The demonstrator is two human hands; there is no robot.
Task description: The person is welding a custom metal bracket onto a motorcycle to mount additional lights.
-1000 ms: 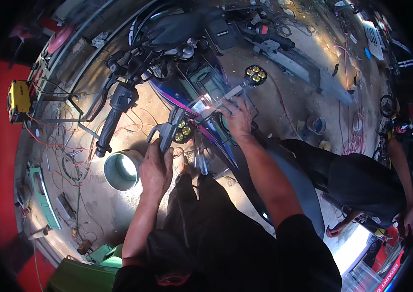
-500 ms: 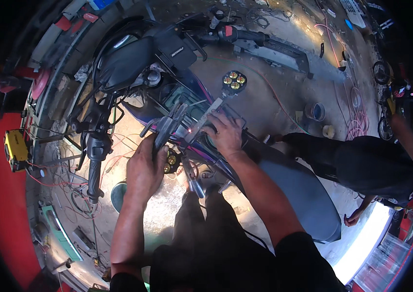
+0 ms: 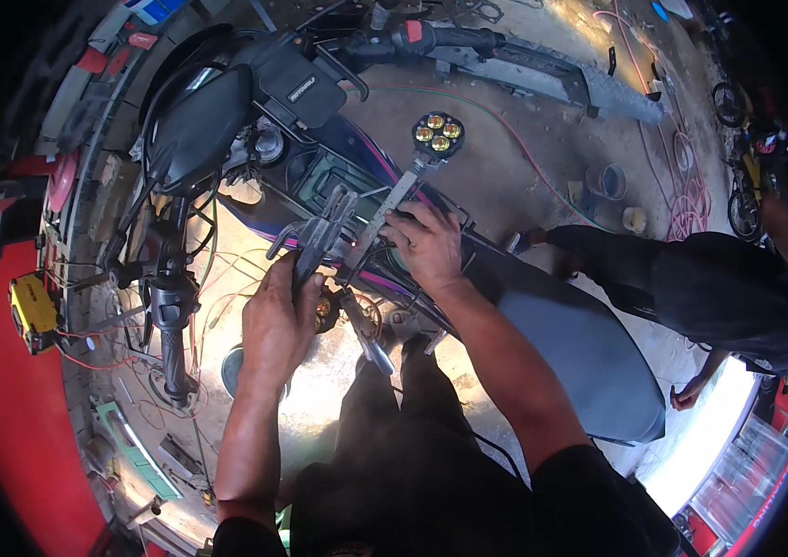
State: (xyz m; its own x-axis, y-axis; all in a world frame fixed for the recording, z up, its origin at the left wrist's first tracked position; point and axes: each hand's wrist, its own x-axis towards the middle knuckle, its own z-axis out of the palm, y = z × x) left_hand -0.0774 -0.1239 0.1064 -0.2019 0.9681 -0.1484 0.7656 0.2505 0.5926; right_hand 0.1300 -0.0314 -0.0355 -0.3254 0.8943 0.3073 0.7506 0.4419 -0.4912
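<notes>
Flat metal bar (image 3: 398,197), slanting above motorcycle (image 3: 572,362); round four-lens lamp (image 3: 438,136) at its far end. Right hand (image 3: 433,252): fingers touching the bar; whether clamped, cannot tell. Left hand (image 3: 273,325): fingers clamped on dark tool (image 3: 316,254). Far left: yellow box (image 3: 33,313).

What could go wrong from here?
The bare right hand is on the metal bar near a small glowing spot, so a burn seems possible. The four-lens lamp sits at the bar's far end; its weight might twist the bar. Another person is beside the motorcycle seat and could bump it.
</notes>
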